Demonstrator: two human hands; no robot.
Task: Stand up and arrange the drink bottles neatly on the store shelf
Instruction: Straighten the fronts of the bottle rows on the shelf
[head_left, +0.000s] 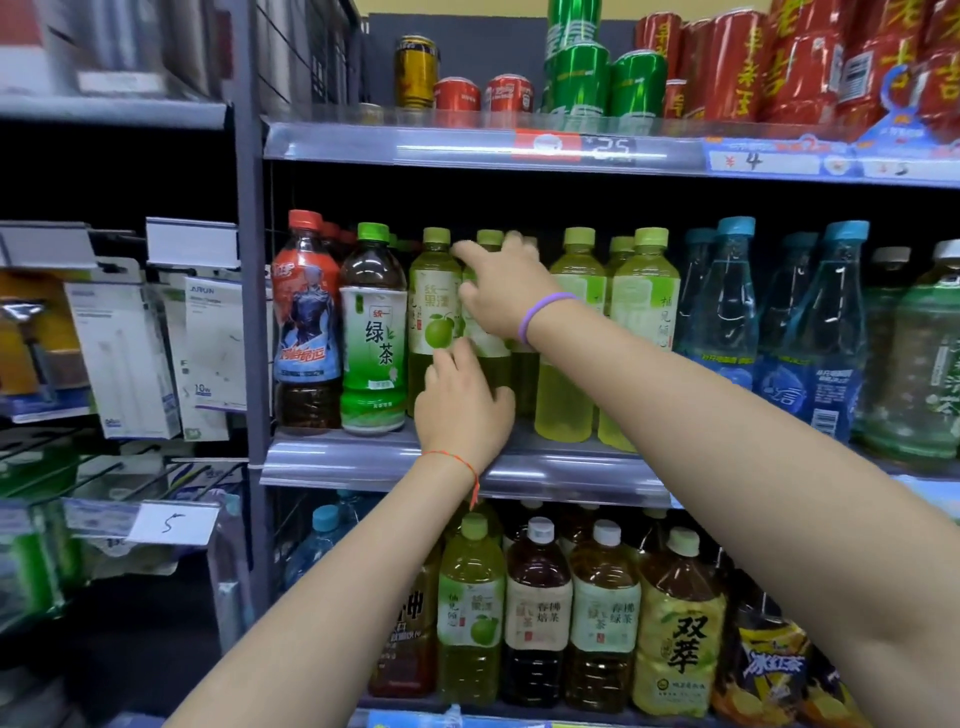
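Middle shelf (467, 470) bottles all stood up, mostly in rows. Job looked nearly done. Both hands worked one green bottle (485, 332) in middle row. Right hand (506, 291) up near cap, fingers wrapped round it. Left hand (462, 402) low, fingers curled on bottle, probably; view blocked. Neighbours touched both sides, little room. Shelf lip just below.

Hidden behind the fingers (470, 260) of both hands: most of one green bottle (488, 345); grip unclear.
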